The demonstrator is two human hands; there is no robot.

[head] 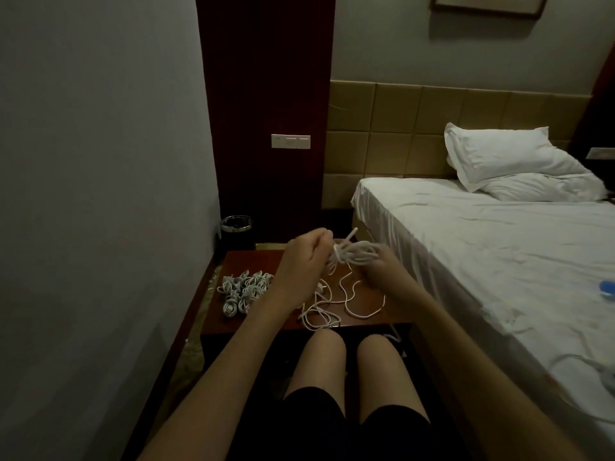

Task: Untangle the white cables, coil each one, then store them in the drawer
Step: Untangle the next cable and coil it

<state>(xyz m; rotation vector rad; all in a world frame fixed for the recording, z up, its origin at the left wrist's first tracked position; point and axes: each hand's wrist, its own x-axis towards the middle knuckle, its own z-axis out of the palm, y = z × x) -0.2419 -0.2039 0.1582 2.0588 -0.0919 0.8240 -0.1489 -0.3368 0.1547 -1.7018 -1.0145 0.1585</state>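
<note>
Here, seated w/ bare knees at a low wooden worktop (253, 257), a person holds a white cable bundle (354, 252) in the air betw. both hands: left hand (304, 261) fingers pinch its wrapped end, right hand (382, 264) fingers curl round the loops. Loose white cable (346, 304) trails onto the worktop below. Coiled cables (244, 291) sit piled at left; a bed (499, 247) is at right.

2 pillows (509, 158), 1 bin (237, 225), 1 bed (499, 254) — coiled cables (244, 289) approx. 10
</note>
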